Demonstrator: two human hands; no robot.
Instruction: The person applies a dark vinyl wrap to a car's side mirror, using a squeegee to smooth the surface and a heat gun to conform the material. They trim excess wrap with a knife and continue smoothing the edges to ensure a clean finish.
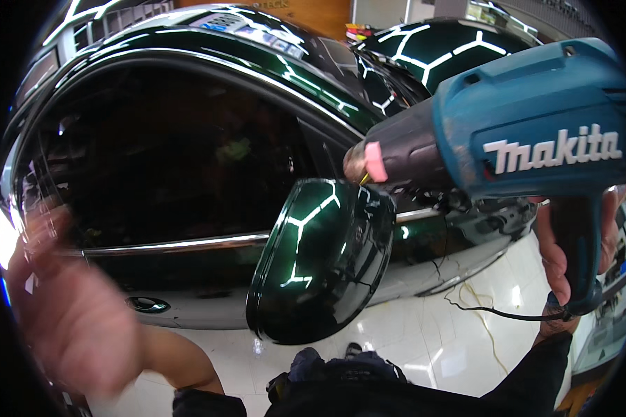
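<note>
My right hand (555, 254) is wrapped round the grip of a teal and black heat gun (528, 104), held up close on the right. The gun's nozzle points left, just above a dark green car side mirror (306, 257), with a pink piece stuck at its tip. Whether nozzle and mirror touch, I cannot tell. My left hand (83, 320) is raised at the left, in front of the car door (209, 278) near its handle (148, 304). Motion smears its fingers, so their closing and anything between them cannot be made out.
The green car's dark side window (181, 153) fills the upper left, edged by a chrome strip (188, 244). From the heat gun a black cord (497, 314) trails toward the car, above a pale tiled floor (410, 333). A display case (605, 340) stands at the right.
</note>
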